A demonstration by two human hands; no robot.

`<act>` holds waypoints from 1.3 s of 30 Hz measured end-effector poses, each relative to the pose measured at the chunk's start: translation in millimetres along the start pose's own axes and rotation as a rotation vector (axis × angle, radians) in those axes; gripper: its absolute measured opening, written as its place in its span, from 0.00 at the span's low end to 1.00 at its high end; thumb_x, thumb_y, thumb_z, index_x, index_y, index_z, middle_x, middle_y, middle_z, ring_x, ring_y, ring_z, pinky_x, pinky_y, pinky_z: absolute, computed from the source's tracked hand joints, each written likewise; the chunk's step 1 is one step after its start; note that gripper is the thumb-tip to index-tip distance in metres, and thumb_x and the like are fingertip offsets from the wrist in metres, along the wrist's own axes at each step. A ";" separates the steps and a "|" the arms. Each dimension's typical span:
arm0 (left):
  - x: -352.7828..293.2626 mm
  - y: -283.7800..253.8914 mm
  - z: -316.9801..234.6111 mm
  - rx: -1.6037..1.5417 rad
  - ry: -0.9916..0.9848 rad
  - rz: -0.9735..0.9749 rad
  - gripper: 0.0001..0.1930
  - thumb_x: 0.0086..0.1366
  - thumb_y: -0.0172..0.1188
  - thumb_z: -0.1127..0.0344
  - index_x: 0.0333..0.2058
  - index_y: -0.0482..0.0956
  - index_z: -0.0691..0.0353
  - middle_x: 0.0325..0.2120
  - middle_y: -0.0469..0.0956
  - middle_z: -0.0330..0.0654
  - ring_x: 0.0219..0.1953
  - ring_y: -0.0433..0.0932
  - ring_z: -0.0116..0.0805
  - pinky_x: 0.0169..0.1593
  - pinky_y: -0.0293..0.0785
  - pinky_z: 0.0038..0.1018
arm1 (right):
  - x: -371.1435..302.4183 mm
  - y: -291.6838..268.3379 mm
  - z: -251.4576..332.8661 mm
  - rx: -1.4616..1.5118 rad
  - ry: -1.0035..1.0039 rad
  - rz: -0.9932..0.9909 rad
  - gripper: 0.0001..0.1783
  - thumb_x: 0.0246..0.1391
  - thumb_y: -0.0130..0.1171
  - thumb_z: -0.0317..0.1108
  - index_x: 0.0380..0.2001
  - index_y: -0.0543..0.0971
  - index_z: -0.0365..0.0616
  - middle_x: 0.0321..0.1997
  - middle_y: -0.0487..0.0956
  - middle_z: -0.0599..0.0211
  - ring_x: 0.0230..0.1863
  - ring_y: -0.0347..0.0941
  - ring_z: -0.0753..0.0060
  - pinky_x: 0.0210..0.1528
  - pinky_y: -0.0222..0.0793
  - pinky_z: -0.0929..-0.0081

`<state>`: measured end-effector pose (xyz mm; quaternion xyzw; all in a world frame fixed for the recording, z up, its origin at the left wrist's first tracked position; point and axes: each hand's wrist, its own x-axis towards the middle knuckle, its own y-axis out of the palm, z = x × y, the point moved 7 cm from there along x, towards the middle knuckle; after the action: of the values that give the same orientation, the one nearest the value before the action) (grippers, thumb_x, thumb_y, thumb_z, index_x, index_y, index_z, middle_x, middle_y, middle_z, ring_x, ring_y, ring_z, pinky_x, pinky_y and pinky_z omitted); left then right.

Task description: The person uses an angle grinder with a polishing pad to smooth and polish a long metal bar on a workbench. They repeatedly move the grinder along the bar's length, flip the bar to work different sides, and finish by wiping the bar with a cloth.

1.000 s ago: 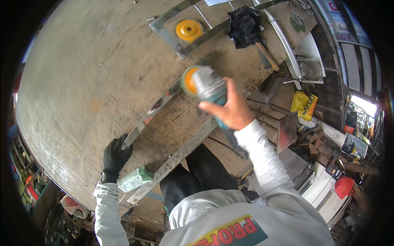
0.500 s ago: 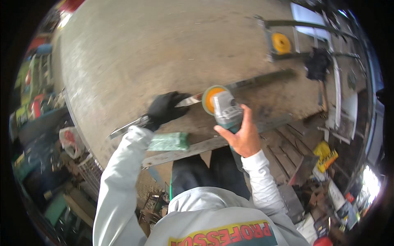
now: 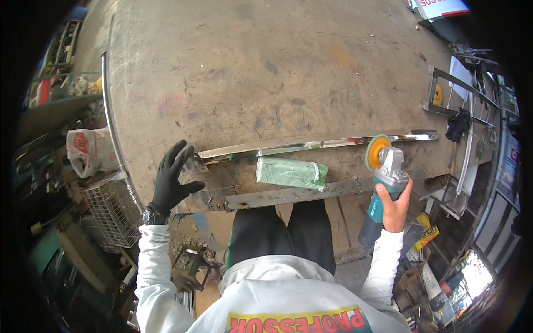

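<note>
In a black glove, my left hand (image 3: 173, 180) hovers with fingers spread beside the left end of a long shiny metal bar (image 3: 239, 149). No object is in it. The bar lies across the table from left to right. My bare right hand (image 3: 395, 204) is wrapped round the body of a teal and grey angle grinder (image 3: 390, 177). The grinder's yellow-orange disc (image 3: 379, 151) stands close to the right part of the bar; whether they touch I cannot tell. A green plastic-wrapped block (image 3: 291, 173) lies just on my side of the bar.
The worn work table (image 3: 233, 72) has a flat metal strip (image 3: 300, 192) along its near edge. To the right are a metal frame (image 3: 463, 86) and a hammer (image 3: 456, 130). A wire basket (image 3: 112, 212) and a plastic bag (image 3: 90, 150) sit off the left edge.
My left hand has released the bar and moved left, opening. The right hand has carried the grinder to the right. My view has shifted, and the bar now lies lengthwise across the table.
</note>
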<state>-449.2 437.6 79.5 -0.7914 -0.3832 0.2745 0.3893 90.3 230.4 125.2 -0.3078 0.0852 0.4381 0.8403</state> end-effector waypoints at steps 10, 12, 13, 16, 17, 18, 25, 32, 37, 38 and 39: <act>48.4 6.3 31.8 -0.210 0.109 -0.119 0.24 0.62 0.74 0.66 0.58 0.85 0.57 0.57 0.83 0.49 0.57 0.83 0.55 0.58 0.81 0.45 | -17.7 50.0 14.6 0.007 0.050 0.001 0.45 0.59 0.77 0.42 0.71 0.63 0.38 0.59 0.77 0.57 0.55 0.76 0.70 0.60 0.73 0.68; 39.6 -3.5 15.7 -0.118 0.223 -0.075 0.28 0.59 0.76 0.63 0.60 0.84 0.55 0.59 0.81 0.48 0.61 0.80 0.54 0.62 0.79 0.47 | -22.1 50.5 19.1 -0.014 0.041 -0.010 0.45 0.59 0.77 0.42 0.71 0.63 0.38 0.59 0.77 0.57 0.55 0.76 0.70 0.60 0.73 0.68; 32.5 -5.3 7.1 -0.068 0.280 -0.055 0.30 0.58 0.77 0.62 0.61 0.83 0.54 0.61 0.81 0.48 0.63 0.79 0.53 0.63 0.78 0.48 | -22.2 49.2 21.8 -0.022 0.036 -0.012 0.45 0.59 0.77 0.42 0.71 0.63 0.38 0.59 0.77 0.57 0.55 0.76 0.70 0.60 0.73 0.68; 15.7 11.8 6.0 0.128 0.275 0.084 0.35 0.55 0.79 0.60 0.63 0.80 0.51 0.65 0.78 0.47 0.68 0.75 0.52 0.66 0.75 0.49 | -20.4 53.4 22.0 -0.035 0.042 0.012 0.45 0.59 0.77 0.43 0.71 0.63 0.38 0.59 0.77 0.57 0.54 0.77 0.69 0.59 0.73 0.69; 14.3 17.3 14.1 0.152 0.330 0.034 0.33 0.57 0.77 0.62 0.63 0.80 0.52 0.62 0.81 0.46 0.66 0.78 0.52 0.65 0.76 0.48 | -19.5 54.8 22.1 -0.029 0.053 0.012 0.45 0.59 0.77 0.43 0.71 0.63 0.38 0.59 0.77 0.57 0.54 0.77 0.69 0.59 0.74 0.69; 17.8 22.1 24.7 0.156 0.357 0.013 0.32 0.58 0.76 0.63 0.63 0.80 0.52 0.60 0.82 0.46 0.65 0.79 0.52 0.65 0.76 0.48 | -18.2 56.3 22.6 -0.022 0.065 0.013 0.45 0.59 0.77 0.43 0.71 0.63 0.38 0.59 0.77 0.57 0.53 0.77 0.69 0.59 0.74 0.69; 68.9 9.0 28.7 -0.418 0.079 -0.095 0.19 0.77 0.59 0.55 0.52 0.86 0.66 0.51 0.85 0.51 0.53 0.82 0.48 0.58 0.75 0.38 | -6.5 57.6 38.6 -0.040 0.067 -0.001 0.46 0.59 0.77 0.42 0.71 0.63 0.37 0.58 0.78 0.57 0.53 0.78 0.70 0.58 0.75 0.70; 67.1 29.7 48.3 -0.689 -0.154 -0.166 0.16 0.77 0.59 0.58 0.50 0.87 0.65 0.49 0.85 0.47 0.54 0.81 0.44 0.59 0.74 0.37 | 19.1 90.6 79.8 -0.281 -0.102 -0.029 0.44 0.58 0.79 0.40 0.68 0.64 0.35 0.56 0.80 0.55 0.53 0.78 0.68 0.59 0.74 0.68; 73.2 39.6 50.5 -0.781 -0.175 -0.249 0.15 0.76 0.59 0.60 0.49 0.87 0.64 0.49 0.86 0.46 0.54 0.80 0.43 0.60 0.74 0.36 | 2.7 130.2 107.5 -0.335 -0.149 0.127 0.47 0.56 0.81 0.44 0.68 0.64 0.36 0.54 0.84 0.49 0.53 0.83 0.61 0.59 0.77 0.63; 72.2 37.6 49.3 -0.754 -0.169 -0.240 0.15 0.76 0.59 0.60 0.49 0.87 0.64 0.49 0.86 0.47 0.54 0.80 0.43 0.60 0.74 0.36 | -3.8 141.7 112.6 -0.352 -0.134 0.158 0.48 0.55 0.81 0.44 0.68 0.63 0.37 0.54 0.85 0.45 0.53 0.84 0.56 0.58 0.78 0.61; 70.8 35.4 48.5 -0.727 -0.164 -0.230 0.15 0.76 0.59 0.60 0.49 0.87 0.64 0.48 0.86 0.47 0.54 0.80 0.43 0.61 0.73 0.36 | -5.8 153.1 116.8 -0.375 -0.179 0.186 0.48 0.55 0.81 0.44 0.68 0.63 0.37 0.53 0.85 0.43 0.52 0.86 0.53 0.57 0.79 0.59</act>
<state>-431.5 501.0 14.1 -0.8050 -0.5716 0.1376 0.0796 -48.6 360.8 152.8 -0.4092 -0.0446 0.5476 0.7285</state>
